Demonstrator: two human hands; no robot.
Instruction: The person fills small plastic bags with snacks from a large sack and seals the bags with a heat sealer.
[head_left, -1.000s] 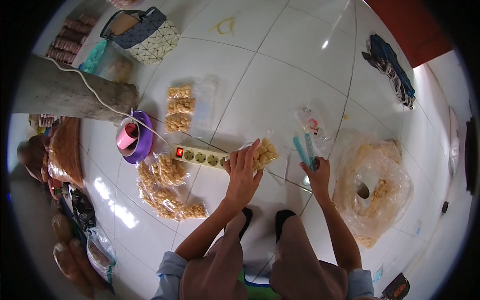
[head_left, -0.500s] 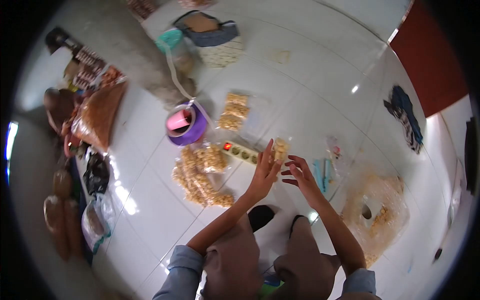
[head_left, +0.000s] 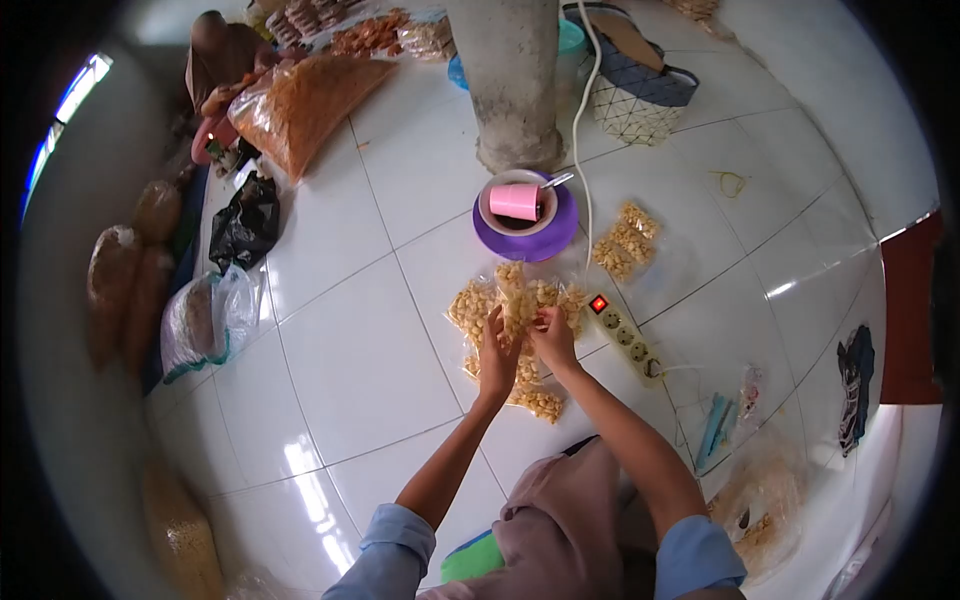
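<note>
Both hands meet over a pile of clear snack bags [head_left: 537,402] on the white tiles. My left hand [head_left: 498,360] is closed on the side of a filled snack bag [head_left: 516,292], which stands upright above the pile. On the bag's right side, my right hand [head_left: 552,337] pinches it with bent fingers. Right of the hands lies a power strip [head_left: 628,340] with a red lit switch. A joined strip of snack bags [head_left: 627,241] rests beyond it. The blue sealer-like tool [head_left: 714,430] lies on the floor at the right.
A purple basin [head_left: 525,240] holds a bowl with a pink cup [head_left: 514,202], near a concrete pillar [head_left: 510,90]. A white cable [head_left: 582,150] crosses the floor. Another person [head_left: 225,70] sits at the upper left by a large orange-filled bag [head_left: 300,105]. A large open bag [head_left: 765,510] lies lower right.
The view has swung left. The blue tool was let go between the first and second frames. Both hands have moved with the filled bag from beside the power strip to the snack pile.
</note>
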